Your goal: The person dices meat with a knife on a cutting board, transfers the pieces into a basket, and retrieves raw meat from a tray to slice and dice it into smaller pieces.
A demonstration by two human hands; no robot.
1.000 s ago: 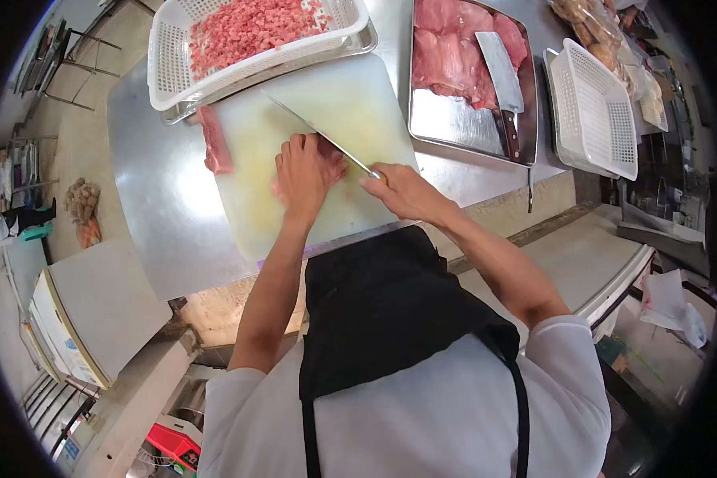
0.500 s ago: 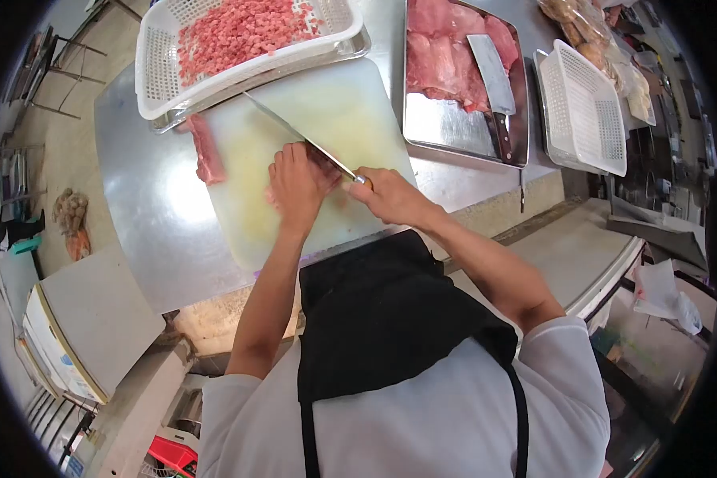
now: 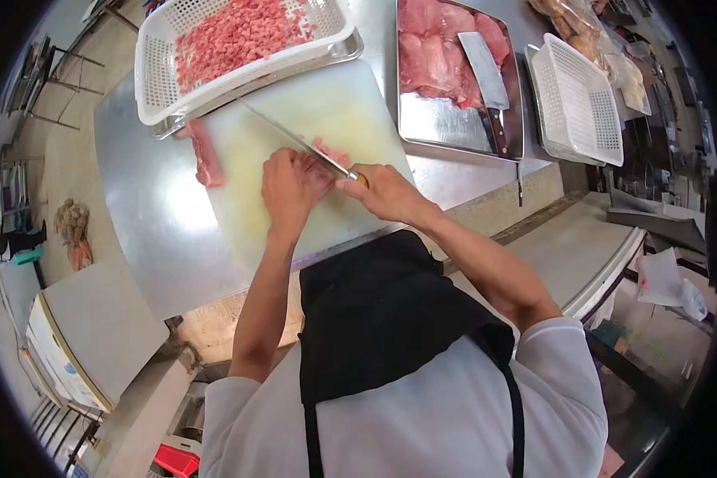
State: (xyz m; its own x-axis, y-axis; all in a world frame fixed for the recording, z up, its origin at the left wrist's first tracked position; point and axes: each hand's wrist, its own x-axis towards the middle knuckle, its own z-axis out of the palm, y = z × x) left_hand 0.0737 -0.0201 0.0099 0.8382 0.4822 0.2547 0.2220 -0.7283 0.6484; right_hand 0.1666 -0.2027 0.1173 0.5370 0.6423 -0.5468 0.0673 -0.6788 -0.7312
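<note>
My right hand [image 3: 384, 192] is closed round the handle of a long thin knife [image 3: 295, 140], whose blade points to the upper left over the white cutting board [image 3: 366, 99]. My left hand [image 3: 285, 187] grips a piece of raw meat [image 3: 316, 178] on the board, its fingers curled close to the blade. Small cut pieces of meat [image 3: 332, 151] lie just beyond the blade. A separate strip of meat [image 3: 205, 156] rests across the board's left edge.
Diced meat fills part of a white basket [image 3: 153, 77] behind the board. To the right, a metal tray [image 3: 440, 127] holds large meat slices and a cleaver [image 3: 484, 70]. Farther right stands another white basket [image 3: 585, 107]. A plastic bag [image 3: 570, 24] lies behind it.
Small cut pieces now show beyond the blade. My left hand has shifted slightly left and down on the meat, away from the blade. The view has moved a little.
</note>
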